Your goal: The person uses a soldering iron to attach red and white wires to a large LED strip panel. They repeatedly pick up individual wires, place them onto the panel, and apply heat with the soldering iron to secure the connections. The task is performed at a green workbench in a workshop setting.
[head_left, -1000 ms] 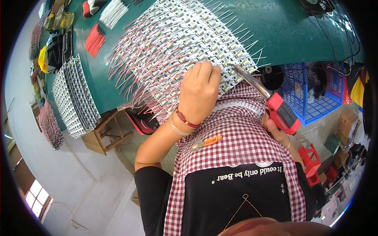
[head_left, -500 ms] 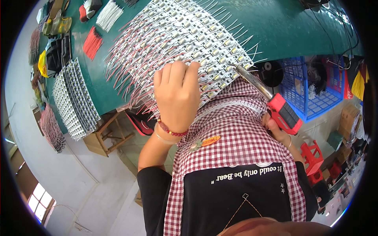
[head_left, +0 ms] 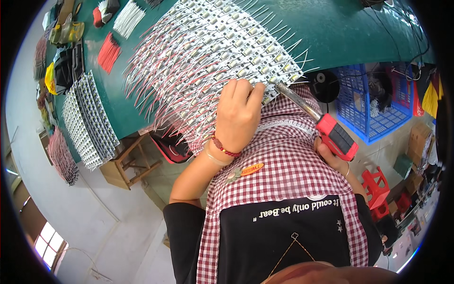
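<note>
My left hand [head_left: 239,113] rests knuckles up on the near edge of a wide array of small white circuit modules with red and white wires [head_left: 208,52], fingers pinching one module at the edge. My right hand [head_left: 331,158] grips a red-handled soldering iron [head_left: 326,130]; its metal tip points up-left and meets the modules just right of my left fingers. The array lies on a green table [head_left: 340,33]. I wear a red checked apron over a black shirt.
More module strips [head_left: 90,118] lie at the table's left end, with bundles of red [head_left: 109,52] and white wires [head_left: 128,18] beyond. A wooden stool [head_left: 125,165] and a red stool [head_left: 376,187] stand on the floor. A blue crate [head_left: 373,102] sits at right.
My left hand has slid right and up along the array's near edge, closer to the iron's tip. The soldering iron has stayed nearly in place.
</note>
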{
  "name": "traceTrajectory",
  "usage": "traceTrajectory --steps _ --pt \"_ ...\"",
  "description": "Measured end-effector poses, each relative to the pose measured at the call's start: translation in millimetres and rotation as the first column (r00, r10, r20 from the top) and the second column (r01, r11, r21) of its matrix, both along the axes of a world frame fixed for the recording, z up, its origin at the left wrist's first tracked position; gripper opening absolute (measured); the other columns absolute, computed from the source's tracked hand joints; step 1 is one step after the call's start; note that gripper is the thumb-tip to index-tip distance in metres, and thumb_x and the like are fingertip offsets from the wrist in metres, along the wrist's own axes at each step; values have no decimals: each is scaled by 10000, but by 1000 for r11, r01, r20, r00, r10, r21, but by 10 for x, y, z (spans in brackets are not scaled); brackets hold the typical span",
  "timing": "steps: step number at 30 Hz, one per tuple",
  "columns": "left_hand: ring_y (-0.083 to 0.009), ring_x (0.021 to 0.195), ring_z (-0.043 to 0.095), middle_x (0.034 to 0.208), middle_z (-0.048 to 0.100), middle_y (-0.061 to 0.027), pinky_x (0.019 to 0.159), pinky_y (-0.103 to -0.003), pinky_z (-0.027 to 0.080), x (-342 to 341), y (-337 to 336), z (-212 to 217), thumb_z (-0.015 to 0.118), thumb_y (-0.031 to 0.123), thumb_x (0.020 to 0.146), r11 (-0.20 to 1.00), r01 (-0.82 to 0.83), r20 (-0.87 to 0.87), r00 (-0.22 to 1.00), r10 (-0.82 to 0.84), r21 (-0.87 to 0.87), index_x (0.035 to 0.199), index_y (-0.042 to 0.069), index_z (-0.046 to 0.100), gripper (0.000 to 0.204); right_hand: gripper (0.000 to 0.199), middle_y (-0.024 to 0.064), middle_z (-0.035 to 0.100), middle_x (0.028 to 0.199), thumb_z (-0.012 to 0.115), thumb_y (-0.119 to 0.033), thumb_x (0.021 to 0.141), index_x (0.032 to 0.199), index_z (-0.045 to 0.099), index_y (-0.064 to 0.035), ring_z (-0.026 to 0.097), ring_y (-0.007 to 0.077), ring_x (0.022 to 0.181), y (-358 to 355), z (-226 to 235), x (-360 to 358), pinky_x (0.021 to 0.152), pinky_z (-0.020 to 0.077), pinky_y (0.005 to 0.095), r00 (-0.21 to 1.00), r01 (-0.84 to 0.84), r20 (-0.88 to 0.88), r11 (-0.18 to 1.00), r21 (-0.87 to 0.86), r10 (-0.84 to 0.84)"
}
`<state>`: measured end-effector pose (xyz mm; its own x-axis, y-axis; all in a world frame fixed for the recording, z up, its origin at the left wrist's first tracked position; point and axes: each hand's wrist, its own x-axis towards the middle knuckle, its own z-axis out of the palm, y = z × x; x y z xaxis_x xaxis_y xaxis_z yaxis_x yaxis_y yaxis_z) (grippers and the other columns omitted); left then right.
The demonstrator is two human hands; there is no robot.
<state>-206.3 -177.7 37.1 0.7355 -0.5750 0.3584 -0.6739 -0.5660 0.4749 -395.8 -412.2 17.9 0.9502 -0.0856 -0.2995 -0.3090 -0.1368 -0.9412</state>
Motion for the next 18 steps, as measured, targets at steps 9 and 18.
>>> traceTrajectory --steps 9,18 --pt "-245 714 497 758 460 -81 635 -360 438 9 -27 56 640 -67 712 999 -10 37 999 8 46 941 13 651 242 136 101 631 752 696 -131 766 792 636 -12 598 261 680 -18 16 36 628 473 365 999 -44 16 996 -79 46" --pt "-244 722 500 757 458 -81 645 -358 439 35 -31 114 623 -65 717 996 -1 0 1000 1 88 942 27 661 246 142 98 632 746 697 -145 773 797 638 -18 590 272 683 -38 -28 6 642 469 371 1000 -16 22 999 -46 17"
